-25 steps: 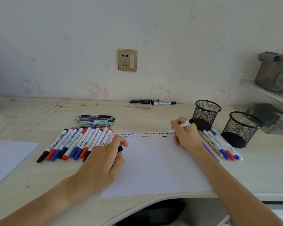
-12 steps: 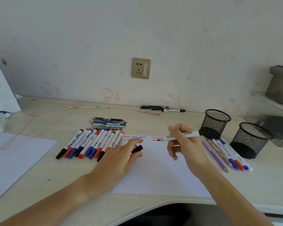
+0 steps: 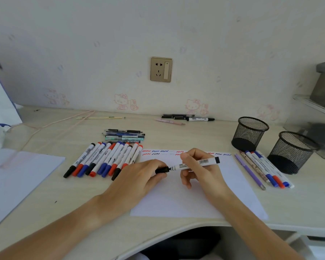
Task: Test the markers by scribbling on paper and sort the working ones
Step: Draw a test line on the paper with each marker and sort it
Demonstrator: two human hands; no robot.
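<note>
Lifted off the paper (image 3: 195,196), the light, stiff black marker (image 3: 193,164), mid-frame, is pinched mid-barrel by the right hand (image 3: 201,169) while left hand (image 3: 139,177) fingers pinch its cap (image 3: 162,170).

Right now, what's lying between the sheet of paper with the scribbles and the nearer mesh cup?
In the head view, a small row of pens and markers lies on the desk between the paper and the nearer mesh cup.
</note>
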